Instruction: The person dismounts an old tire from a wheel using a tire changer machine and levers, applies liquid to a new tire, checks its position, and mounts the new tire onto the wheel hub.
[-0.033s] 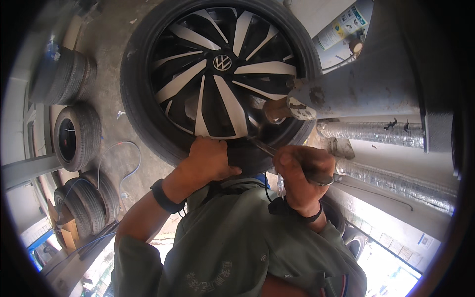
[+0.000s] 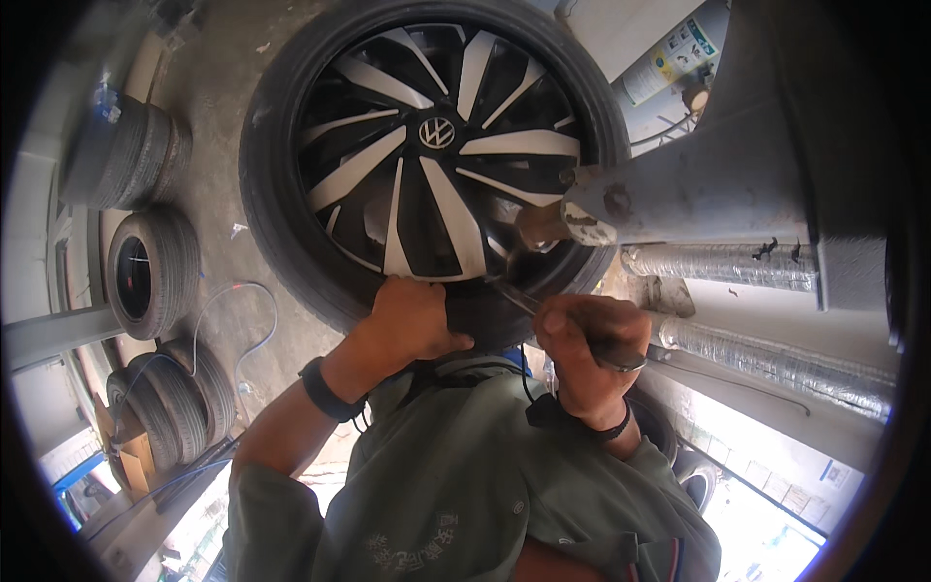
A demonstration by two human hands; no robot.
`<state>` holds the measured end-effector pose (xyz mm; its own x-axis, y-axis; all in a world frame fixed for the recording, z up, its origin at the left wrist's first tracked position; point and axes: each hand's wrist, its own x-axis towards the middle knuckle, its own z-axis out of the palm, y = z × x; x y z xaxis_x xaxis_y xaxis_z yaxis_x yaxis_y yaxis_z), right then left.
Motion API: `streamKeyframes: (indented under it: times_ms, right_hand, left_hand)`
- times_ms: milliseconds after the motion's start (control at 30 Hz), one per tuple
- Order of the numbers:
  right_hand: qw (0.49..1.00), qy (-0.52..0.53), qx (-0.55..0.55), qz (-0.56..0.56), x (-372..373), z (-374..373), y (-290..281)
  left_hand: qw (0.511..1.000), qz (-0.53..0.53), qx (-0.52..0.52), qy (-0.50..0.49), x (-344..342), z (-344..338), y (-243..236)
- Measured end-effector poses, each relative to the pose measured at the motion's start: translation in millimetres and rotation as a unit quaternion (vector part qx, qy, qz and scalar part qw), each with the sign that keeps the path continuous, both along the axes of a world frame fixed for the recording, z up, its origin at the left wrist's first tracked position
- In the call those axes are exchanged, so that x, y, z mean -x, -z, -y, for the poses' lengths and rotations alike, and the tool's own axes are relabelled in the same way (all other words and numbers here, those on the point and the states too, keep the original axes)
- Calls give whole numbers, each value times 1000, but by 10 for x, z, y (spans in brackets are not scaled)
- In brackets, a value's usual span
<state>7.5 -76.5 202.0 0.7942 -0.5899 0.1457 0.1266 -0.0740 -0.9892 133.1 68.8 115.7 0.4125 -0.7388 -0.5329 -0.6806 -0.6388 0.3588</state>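
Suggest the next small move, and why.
Probably ease the metal tool gently against the edge of the wheel with the right hand, the left hand bracing: the tool's tip appears near the seam between wheel and tire, the right hand is closed around its handle, and the left is at the wheel's near edge. Tip contact isn't clear.

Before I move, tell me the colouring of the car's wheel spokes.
The wheel spokes are two-tone, black with silvery-white faces, best seen in the head view.
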Motion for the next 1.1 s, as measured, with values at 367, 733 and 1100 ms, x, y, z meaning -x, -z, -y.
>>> streamKeyframes:
  times_ms: [367, 733, 1100]
  right_hand:
    - [998, -40, 11, -44, -49, -21, -96]
    - [962, 191, -180, -68, 1079, 1711, 1917]
    - [782, 101, -601, -133, 529, 968, 3609]
  left_hand:
    - [760, -297, 526, -240, 679, 768, 357]
    - [795, -256, 462, -298, 763, 897, 208]
    - [788, -199, 474, -339, 755, 857, 132]
